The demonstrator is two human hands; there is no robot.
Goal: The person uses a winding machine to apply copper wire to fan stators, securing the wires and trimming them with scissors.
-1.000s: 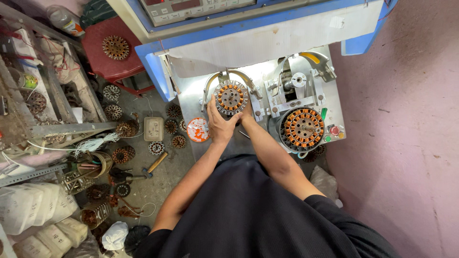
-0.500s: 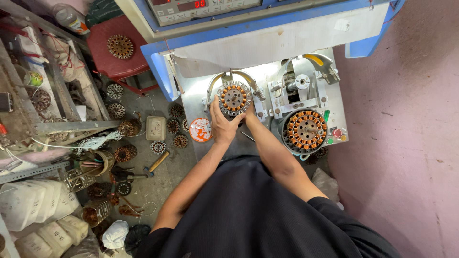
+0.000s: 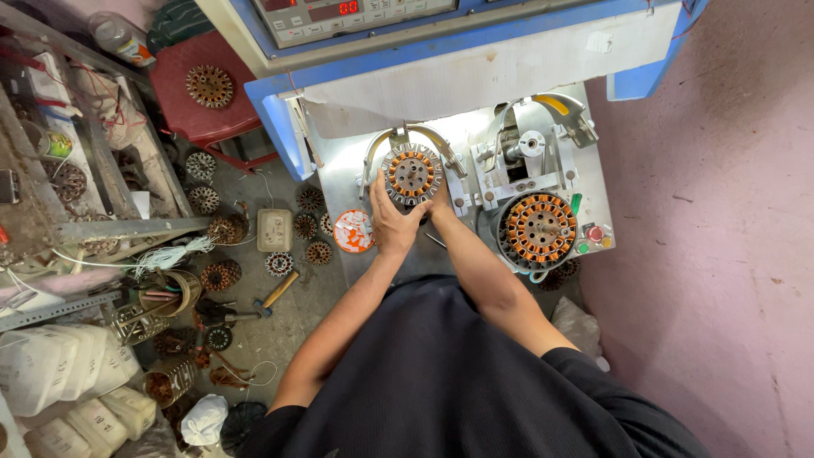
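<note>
A round motor stator (image 3: 411, 174) with orange slot liners sits in the left fixture of a winding machine (image 3: 475, 76), under a curved metal arm. My left hand (image 3: 390, 222) cups its lower left edge. Fingers of my right hand (image 3: 439, 203) press against its lower right edge. A larger wound stator (image 3: 538, 229) with copper coils sits on the right fixture, untouched.
A roll of orange tape (image 3: 353, 231) lies on the machine plate left of my hands. On the floor at left lie several stators (image 3: 222, 276), a hammer (image 3: 273, 293), a grey box (image 3: 274, 229) and a red stool (image 3: 203, 85). A pink wall (image 3: 729, 254) stands to the right.
The view has shifted slightly. My hands stay on the stator in the left fixture, with little visible change in grip.
</note>
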